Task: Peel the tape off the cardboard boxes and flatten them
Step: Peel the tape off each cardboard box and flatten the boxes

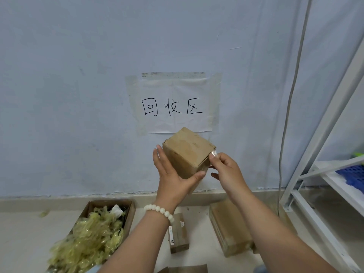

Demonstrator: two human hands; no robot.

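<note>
Forearms [137,243] are reaching up from the bottom edge, past an open carton [131,214] at lower left holding yellowish tape wads [92,239] and a closed box [230,227] lying on the floor [23,233] at lower right. At centre frame the left grip [173,182] is clasping the cardboard box [187,152] in the air before the wall [78,75], while the right grip [226,170] is pinching clear tape [213,154] at its right corner.

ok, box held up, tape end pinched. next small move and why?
Probably pull the tape away along the edge of the box. The right hand pinches a lifted clear tape end at the box's right corner, while the left hand grips the box from below, steadying it.
</note>
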